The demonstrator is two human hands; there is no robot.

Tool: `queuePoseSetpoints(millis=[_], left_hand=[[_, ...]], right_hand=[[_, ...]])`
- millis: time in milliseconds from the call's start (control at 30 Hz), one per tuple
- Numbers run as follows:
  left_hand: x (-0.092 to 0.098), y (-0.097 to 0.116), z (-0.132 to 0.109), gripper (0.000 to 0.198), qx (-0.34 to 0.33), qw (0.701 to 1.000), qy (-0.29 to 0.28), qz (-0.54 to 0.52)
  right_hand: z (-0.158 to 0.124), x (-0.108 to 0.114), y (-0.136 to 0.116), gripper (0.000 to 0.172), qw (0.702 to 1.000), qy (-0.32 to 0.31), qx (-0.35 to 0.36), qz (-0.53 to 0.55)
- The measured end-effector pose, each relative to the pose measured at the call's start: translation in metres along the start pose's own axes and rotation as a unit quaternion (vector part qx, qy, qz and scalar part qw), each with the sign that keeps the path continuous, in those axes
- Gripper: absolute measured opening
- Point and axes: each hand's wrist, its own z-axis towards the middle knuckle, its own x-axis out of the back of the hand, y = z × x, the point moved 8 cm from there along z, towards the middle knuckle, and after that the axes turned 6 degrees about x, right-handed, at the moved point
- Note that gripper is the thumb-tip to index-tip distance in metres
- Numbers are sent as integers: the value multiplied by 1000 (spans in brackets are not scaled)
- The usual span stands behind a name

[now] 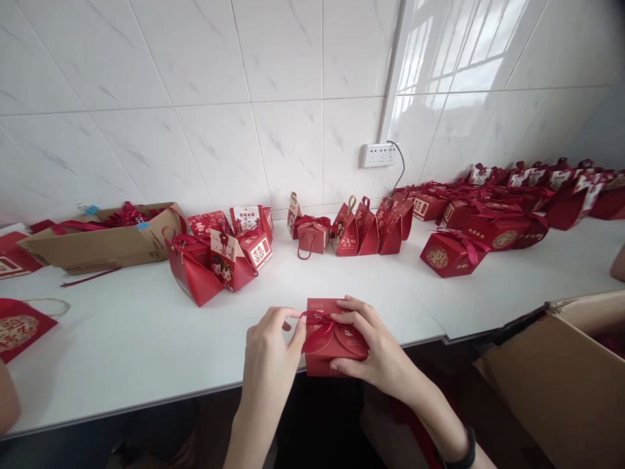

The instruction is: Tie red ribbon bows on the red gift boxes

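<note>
At table edge [170, 387], curved-flap cardboard box [336, 347], left fingers [297, 335] pinching satiny ribbon [319, 319]

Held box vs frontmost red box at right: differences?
The right hand holds the held box, the left hand its ribbon; the frontmost box stands untouched. The held box shows curved top flaps, the frontmost box a round gold emblem. Both are red and ribboned.

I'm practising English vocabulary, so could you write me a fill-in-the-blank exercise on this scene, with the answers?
1. The right hand holds a box coloured ____.
2. The left hand pinches a bow made of ____.
3. A dark band circles the ____ wrist.
4. The socket strip is mounted on the tiled ____.
Missing words: red; ribbon; right; wall.
</note>
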Motion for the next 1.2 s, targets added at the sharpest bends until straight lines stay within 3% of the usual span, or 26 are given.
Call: queuePoseSetpoints(millis=[233, 467, 967, 1200], left_hand=[[-4, -6, 3, 15, 46, 999, -17, -10], [-12, -9, 4, 14, 44, 998, -47, -14], [-13, -11, 9, 10, 77, 996, -43, -22], [-21, -20, 9, 13, 137, 987, -84, -29]], right_hand=[[0, 2, -1, 49, 1000, 5, -4, 3], [0, 1, 0, 50, 1000, 2, -7, 8], [1, 2, -1, 49, 1000, 5, -3, 3], [0, 2, 0, 50, 1000, 8, 1, 0]])
